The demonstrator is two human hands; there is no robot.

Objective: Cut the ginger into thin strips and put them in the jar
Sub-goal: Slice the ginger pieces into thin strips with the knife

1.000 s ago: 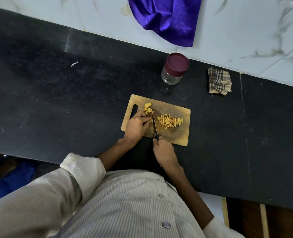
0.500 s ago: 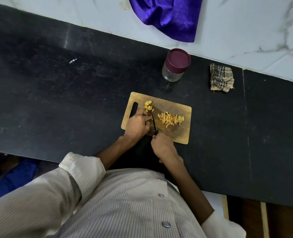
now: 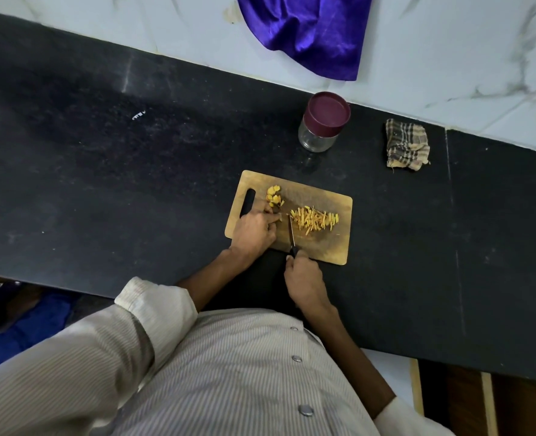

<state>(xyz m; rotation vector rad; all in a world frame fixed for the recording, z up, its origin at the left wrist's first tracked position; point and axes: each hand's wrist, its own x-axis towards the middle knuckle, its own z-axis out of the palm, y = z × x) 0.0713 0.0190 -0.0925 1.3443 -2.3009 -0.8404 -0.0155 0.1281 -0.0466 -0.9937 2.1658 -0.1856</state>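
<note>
The right hand (image 3: 304, 280) grips the knife (image 3: 291, 232); the left hand (image 3: 255, 231), fingers curled, seemingly pins a ginger slice (image 3: 284, 215) at the strips' (image 3: 315, 219) nine o'clock, and should stay tucked.

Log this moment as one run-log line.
cutting | left hand steadies ginger | right hand grips black-handled knife | strips on wooden board | maroon-lidded glass jar closed

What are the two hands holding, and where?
Right hand grips the small dark-handled knife by its handle. Left hand presses on the wooden cutting board; anything under its fingers is hidden.
</note>
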